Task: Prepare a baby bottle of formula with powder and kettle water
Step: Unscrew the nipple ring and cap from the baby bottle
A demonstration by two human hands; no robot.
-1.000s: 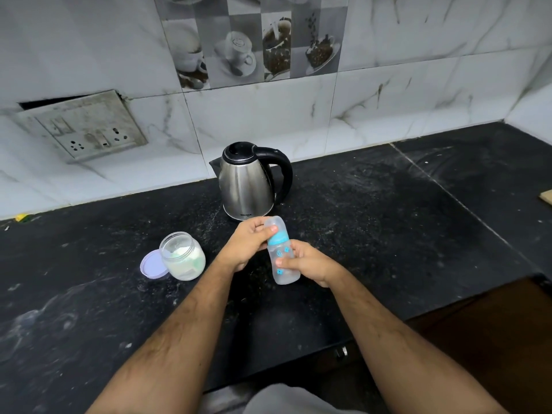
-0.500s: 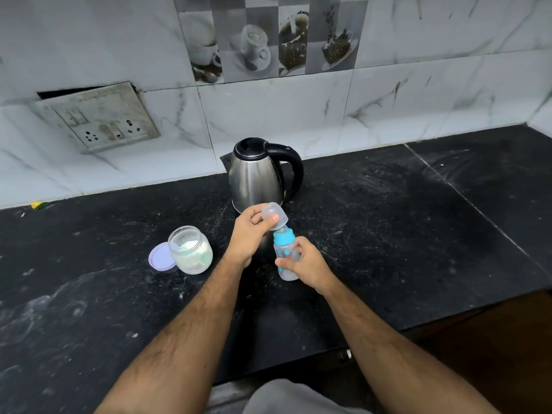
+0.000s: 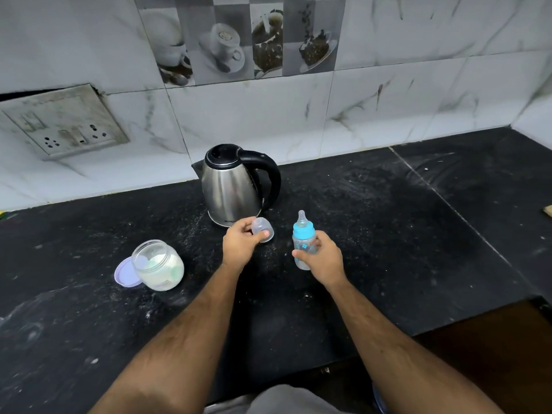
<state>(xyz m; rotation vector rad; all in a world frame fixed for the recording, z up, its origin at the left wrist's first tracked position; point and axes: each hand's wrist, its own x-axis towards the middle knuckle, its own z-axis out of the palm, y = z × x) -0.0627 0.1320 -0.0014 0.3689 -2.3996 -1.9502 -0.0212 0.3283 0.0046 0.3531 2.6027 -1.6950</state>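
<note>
My right hand grips a small clear baby bottle with a blue collar and a bare teat, held upright just above the black counter. My left hand pinches the bottle's clear dome cap, held apart to the left of the bottle. A steel kettle with a black lid and handle stands behind both hands. To the left an open glass jar of white powder sits on the counter, its lilac lid lying beside it.
The black stone counter runs to a front edge near my body and to a corner wall on the right. A wall socket plate is mounted on the tiled wall at the left. A pale object shows at the right edge.
The clear cap has come off the bottle and my left hand has carried it left. My right hand moved the bottle to the right, and the teat now shows.
</note>
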